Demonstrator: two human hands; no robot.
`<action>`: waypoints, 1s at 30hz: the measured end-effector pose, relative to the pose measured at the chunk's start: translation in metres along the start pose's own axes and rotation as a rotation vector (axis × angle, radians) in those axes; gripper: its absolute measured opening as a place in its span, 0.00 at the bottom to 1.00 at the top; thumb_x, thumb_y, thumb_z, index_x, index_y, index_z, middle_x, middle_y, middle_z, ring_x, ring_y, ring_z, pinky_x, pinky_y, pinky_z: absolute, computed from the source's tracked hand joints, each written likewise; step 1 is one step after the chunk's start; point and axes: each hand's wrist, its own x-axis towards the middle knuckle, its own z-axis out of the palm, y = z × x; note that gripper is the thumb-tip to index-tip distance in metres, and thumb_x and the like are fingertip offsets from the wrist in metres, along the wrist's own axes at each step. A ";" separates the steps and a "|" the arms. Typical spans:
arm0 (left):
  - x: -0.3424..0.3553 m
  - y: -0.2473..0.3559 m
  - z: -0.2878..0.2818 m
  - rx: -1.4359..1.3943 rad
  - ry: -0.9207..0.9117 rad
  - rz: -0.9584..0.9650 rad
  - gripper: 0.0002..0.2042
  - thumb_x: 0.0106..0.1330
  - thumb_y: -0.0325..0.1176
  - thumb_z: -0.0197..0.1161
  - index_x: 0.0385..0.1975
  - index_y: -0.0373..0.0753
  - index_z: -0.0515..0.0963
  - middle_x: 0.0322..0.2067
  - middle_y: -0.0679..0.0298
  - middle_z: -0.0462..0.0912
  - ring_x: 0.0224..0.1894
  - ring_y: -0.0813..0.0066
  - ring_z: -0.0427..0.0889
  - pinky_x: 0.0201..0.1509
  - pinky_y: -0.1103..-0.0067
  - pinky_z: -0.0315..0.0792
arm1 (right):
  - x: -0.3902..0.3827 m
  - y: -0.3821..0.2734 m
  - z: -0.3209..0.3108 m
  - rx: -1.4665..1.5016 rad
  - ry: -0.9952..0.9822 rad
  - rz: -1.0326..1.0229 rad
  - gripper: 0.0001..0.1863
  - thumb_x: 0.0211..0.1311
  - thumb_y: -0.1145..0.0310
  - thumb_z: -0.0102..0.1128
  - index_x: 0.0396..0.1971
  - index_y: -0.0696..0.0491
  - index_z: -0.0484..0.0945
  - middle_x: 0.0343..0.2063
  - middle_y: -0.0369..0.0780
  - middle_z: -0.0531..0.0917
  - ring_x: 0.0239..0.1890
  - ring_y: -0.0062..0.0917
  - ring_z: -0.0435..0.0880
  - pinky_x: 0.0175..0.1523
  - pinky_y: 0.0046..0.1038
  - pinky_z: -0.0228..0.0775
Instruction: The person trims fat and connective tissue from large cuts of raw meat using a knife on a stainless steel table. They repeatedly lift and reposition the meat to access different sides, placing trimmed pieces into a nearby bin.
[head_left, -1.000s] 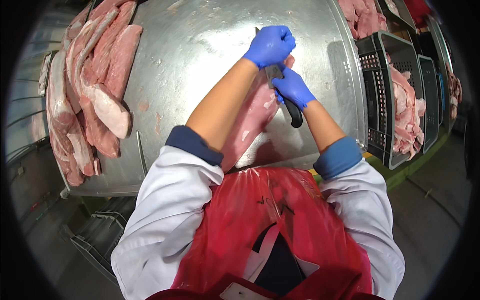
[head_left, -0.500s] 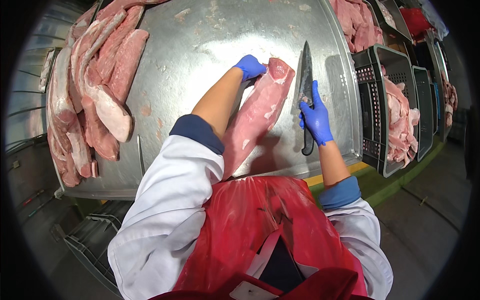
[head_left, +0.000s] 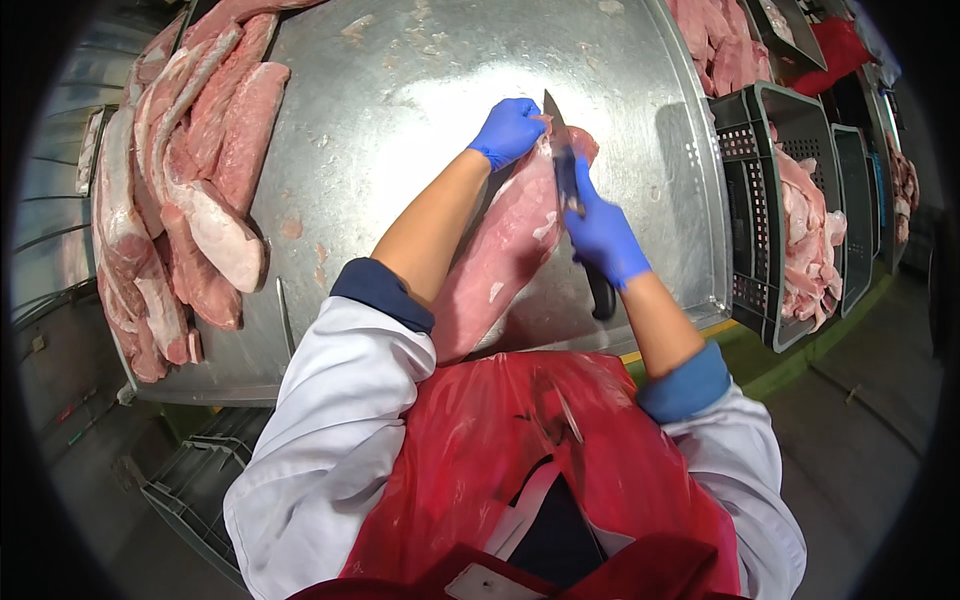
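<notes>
A long pink piece of meat (head_left: pixel 505 235) lies slantwise on the metal table (head_left: pixel 370 140), its near end by my apron. My left hand (head_left: pixel 508 132), in a blue glove, pinches a bit of the meat's edge at the far end. In my right hand (head_left: pixel 607 235), gloved too, is a black-handled knife (head_left: pixel 556 128). Its blade lies over the far end of the meat, tip pointing away from me, right beside my left fingers. The blade covers part of that end, so I cannot tell how deep it cuts.
Several long cuts of meat (head_left: pixel 215 180) are heaped along the table's left side. Grey crates (head_left: pixel 765 220) stand past the right edge, one holding pale trimmings (head_left: pixel 808 240). A steel rod (head_left: pixel 285 315) lies near the front left. Below the table is another crate (head_left: pixel 200 490).
My right hand has brought the knife leftward from beside the meat onto its far end. My left hand has lifted the pinched edge slightly.
</notes>
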 end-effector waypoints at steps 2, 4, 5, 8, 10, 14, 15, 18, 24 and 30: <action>-0.008 0.029 0.005 -0.007 -0.062 -0.026 0.14 0.65 0.36 0.65 0.20 0.37 0.74 0.19 0.68 0.74 0.26 0.81 0.70 0.31 0.77 0.68 | -0.008 0.010 -0.004 0.156 -0.040 0.042 0.39 0.67 0.64 0.48 0.77 0.43 0.47 0.33 0.57 0.84 0.27 0.43 0.87 0.33 0.40 0.80; -0.011 0.039 0.013 0.052 -0.101 0.031 0.14 0.65 0.34 0.64 0.19 0.37 0.72 0.18 0.68 0.72 0.25 0.81 0.70 0.31 0.77 0.68 | 0.049 0.025 -0.002 0.049 0.138 -0.042 0.42 0.66 0.69 0.54 0.78 0.40 0.47 0.28 0.46 0.81 0.22 0.28 0.80 0.28 0.31 0.77; -0.007 0.037 0.018 0.113 -0.106 0.102 0.14 0.65 0.33 0.63 0.18 0.38 0.71 0.18 0.68 0.72 0.25 0.82 0.70 0.30 0.77 0.67 | 0.071 0.027 -0.002 -0.003 0.225 -0.091 0.43 0.66 0.71 0.56 0.78 0.39 0.48 0.25 0.41 0.79 0.19 0.21 0.77 0.26 0.26 0.75; 0.000 0.037 0.020 0.124 -0.132 0.113 0.13 0.66 0.31 0.61 0.18 0.38 0.71 0.18 0.68 0.72 0.24 0.82 0.70 0.30 0.77 0.68 | 0.076 0.002 -0.010 0.379 0.053 0.039 0.43 0.66 0.70 0.52 0.78 0.42 0.44 0.34 0.49 0.85 0.25 0.32 0.85 0.34 0.34 0.79; 0.006 0.030 0.011 0.097 -0.121 0.121 0.13 0.67 0.29 0.59 0.19 0.38 0.70 0.18 0.68 0.72 0.23 0.82 0.71 0.31 0.77 0.69 | 0.026 0.017 0.000 0.342 -0.055 -0.044 0.41 0.66 0.72 0.53 0.77 0.47 0.47 0.32 0.46 0.84 0.24 0.28 0.83 0.32 0.32 0.78; -0.007 0.046 0.003 -0.211 -0.188 0.072 0.10 0.62 0.29 0.63 0.20 0.35 0.74 0.18 0.67 0.75 0.23 0.79 0.73 0.30 0.77 0.71 | -0.020 0.021 0.008 0.317 -0.147 0.063 0.39 0.66 0.73 0.54 0.76 0.50 0.50 0.30 0.43 0.82 0.22 0.22 0.80 0.30 0.29 0.76; -0.015 0.055 0.005 -0.223 -0.217 0.131 0.10 0.62 0.29 0.63 0.20 0.34 0.74 0.18 0.67 0.74 0.23 0.79 0.73 0.30 0.77 0.71 | -0.008 0.020 0.008 0.371 -0.133 0.073 0.40 0.65 0.73 0.54 0.76 0.48 0.50 0.29 0.42 0.82 0.22 0.22 0.79 0.29 0.28 0.76; -0.023 0.072 0.018 -0.323 -0.276 0.255 0.12 0.62 0.28 0.63 0.18 0.35 0.71 0.18 0.67 0.72 0.26 0.80 0.75 0.31 0.77 0.72 | 0.054 0.020 0.003 0.491 -0.127 0.082 0.45 0.66 0.74 0.54 0.78 0.37 0.44 0.26 0.42 0.81 0.21 0.22 0.78 0.28 0.27 0.75; -0.059 0.096 -0.004 -0.411 -0.239 0.300 0.13 0.62 0.27 0.63 0.19 0.37 0.65 0.21 0.71 0.69 0.30 0.82 0.72 0.36 0.79 0.71 | -0.097 0.014 0.014 0.313 -0.342 0.172 0.41 0.69 0.72 0.52 0.78 0.41 0.44 0.23 0.39 0.78 0.19 0.21 0.76 0.26 0.26 0.72; -0.128 0.140 -0.028 -0.238 -0.107 0.357 0.09 0.61 0.29 0.67 0.24 0.35 0.73 0.24 0.74 0.71 0.31 0.84 0.71 0.37 0.81 0.70 | -0.056 -0.004 0.041 0.335 -0.329 0.035 0.42 0.69 0.73 0.51 0.78 0.41 0.43 0.23 0.39 0.77 0.19 0.21 0.76 0.26 0.27 0.73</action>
